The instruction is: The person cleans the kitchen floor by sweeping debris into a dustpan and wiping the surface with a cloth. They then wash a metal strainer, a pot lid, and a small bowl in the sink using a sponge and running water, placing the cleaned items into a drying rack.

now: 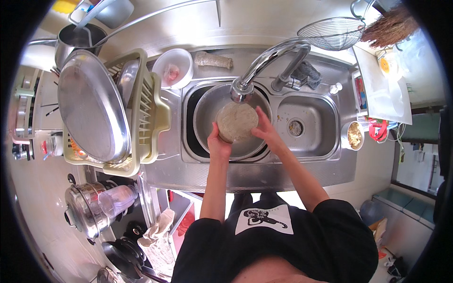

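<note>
A round, beige-grey bowl-like thing (238, 122) is held over a large metal basin (203, 120) in the left sink bowl. Its mottled face points up; I cannot tell whether this is its contents or its underside. My left hand (219, 144) grips its lower left edge, thumb on the side and fingers partly hidden beneath. On its right edge rests my right hand (264, 129), with the thumb low and the fingers higher up. The chrome faucet head (242, 92) hangs just above the far edge of the round thing.
The right sink bowl (315, 138) has a drain strainer with food scraps. A dish rack (143, 141) carrying a large oval metal tray (93, 109) stands left. Behind the sink are a white bowl (184, 69), a loofah-like scrubber (213, 60) and a grey cloth (308, 73).
</note>
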A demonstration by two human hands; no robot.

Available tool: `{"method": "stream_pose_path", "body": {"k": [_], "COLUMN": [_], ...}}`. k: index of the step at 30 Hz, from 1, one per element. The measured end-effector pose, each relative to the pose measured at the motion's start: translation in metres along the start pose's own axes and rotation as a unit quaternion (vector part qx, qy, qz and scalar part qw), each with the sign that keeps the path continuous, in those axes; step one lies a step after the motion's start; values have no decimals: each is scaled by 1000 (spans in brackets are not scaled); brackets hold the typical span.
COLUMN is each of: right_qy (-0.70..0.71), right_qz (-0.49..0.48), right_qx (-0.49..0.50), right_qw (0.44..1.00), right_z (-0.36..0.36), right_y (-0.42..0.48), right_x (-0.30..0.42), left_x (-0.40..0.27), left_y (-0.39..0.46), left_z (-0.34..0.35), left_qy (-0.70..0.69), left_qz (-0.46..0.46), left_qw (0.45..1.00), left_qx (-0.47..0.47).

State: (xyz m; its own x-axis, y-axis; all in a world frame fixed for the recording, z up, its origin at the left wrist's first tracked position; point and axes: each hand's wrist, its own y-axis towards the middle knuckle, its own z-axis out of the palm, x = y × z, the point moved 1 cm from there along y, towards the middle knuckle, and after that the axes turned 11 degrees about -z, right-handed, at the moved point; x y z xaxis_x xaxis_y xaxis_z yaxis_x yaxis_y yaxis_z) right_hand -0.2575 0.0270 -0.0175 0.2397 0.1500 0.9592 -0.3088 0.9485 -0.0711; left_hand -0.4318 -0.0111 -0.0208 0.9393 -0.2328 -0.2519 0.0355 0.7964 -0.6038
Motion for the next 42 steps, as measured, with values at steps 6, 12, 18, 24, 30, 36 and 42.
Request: {"method": "stream_pose_path", "body": {"k": [6,12,18,24,30,36,42], "right_qy": [-73,-23,-121,-77,-327,-19,-185], "right_qz": [-93,-98,-78,-161,-250,-203,-211], "right_qx": [-8,-125,-155,-179,-211,-243,-223], "right_qw": [993,987,977,968,887,949,934], "right_z": [17,-7,-16,-47,-64,-65,-94], "right_y": [24,91,144,179,217,227,229], "right_x": [22,24,29,8,-35,-63,-92], "left_x": [-4,-14,-32,-14,-17,-17,-11], "left_y": [27,118,209,224,240,238,220], "left_z": [21,48,36,80,85,89,99], "left_qy": [-12,143,439,507,564,567,632], "left_qz": [-38,38,257,204,214,206,178], "left_qw": [997,987,828,837,798,798,754], "left_qx": [69,67,235,33,21,-16,13]}}
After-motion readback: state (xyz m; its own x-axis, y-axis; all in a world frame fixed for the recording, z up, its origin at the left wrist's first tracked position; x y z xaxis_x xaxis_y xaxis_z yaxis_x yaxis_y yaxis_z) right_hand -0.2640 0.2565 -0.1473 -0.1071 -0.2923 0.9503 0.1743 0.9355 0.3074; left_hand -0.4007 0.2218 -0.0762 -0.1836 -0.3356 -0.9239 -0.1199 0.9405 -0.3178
